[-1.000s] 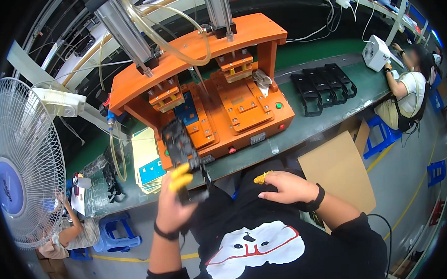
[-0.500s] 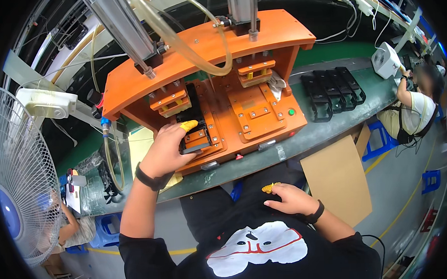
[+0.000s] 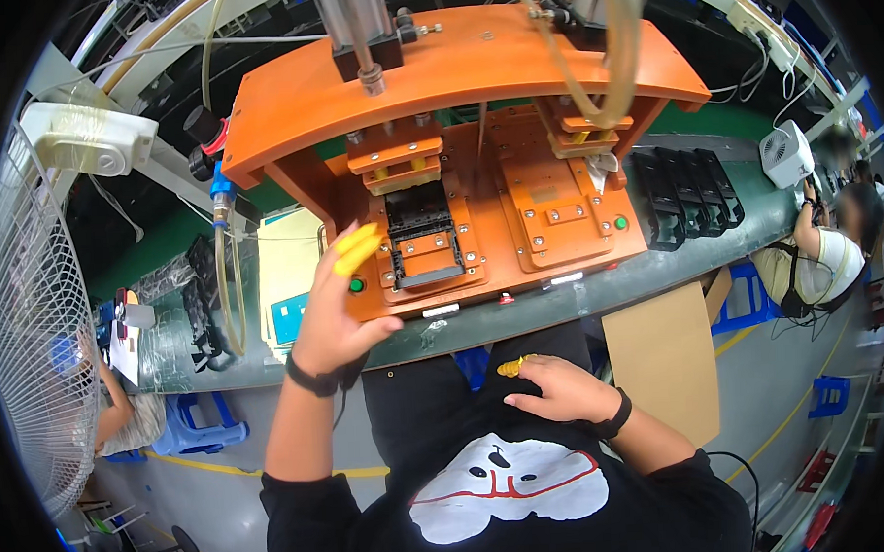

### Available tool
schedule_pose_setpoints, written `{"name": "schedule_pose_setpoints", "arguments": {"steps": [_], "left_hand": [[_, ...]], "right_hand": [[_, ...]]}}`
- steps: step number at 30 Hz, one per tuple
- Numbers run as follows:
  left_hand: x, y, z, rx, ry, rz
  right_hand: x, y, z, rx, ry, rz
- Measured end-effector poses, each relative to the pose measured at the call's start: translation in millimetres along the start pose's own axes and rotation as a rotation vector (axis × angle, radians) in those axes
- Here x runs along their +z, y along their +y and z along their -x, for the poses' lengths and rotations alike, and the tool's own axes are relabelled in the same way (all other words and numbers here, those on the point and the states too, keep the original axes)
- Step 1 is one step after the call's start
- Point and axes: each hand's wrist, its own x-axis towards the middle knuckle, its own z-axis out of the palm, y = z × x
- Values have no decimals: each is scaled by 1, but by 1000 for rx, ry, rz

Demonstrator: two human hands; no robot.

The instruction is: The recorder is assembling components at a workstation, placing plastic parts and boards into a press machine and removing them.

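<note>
Overhead: a person in a black printed shirt sat at an orange press fixture (image 3: 453,68) on a green counter (image 3: 600,289).
Left hand: the left hand (image 3: 337,310) was raised just beside the fixture's left nest, its fingers (image 3: 357,250) spread open in yellow fingertip covers and holding nothing.
Black part: a black part (image 3: 418,218) lay seated in the left nest, under the left press head, close to the left fingertips but apart from them.
Right hand: the right hand (image 3: 555,389) rested low on the person's lap, fingers loosely curled and empty, one fingertip capped in yellow.
Right nest: the orange plate (image 3: 557,207) under the second press head carried no part.
Buttons: a green button (image 3: 357,285) sat by the left hand, another green button (image 3: 619,223) at the right.
Around: black trays (image 3: 680,201) stood right of the fixture; clear tubing (image 3: 227,285) hung at its left.
Room: a wire-guarded fan (image 3: 30,324) filled the left edge; a brown cardboard sheet (image 3: 662,355) leaned below the counter; a seated co-worker (image 3: 821,259) worked at far right near blue stools (image 3: 192,425).
</note>
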Motion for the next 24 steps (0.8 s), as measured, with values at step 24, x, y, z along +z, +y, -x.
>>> {"name": "schedule_pose_setpoints", "arguments": {"steps": [24], "left_hand": [[13,-59,126,-488,324,-569]], "right_hand": [[120,-26,-173,-361,116,58]]}}
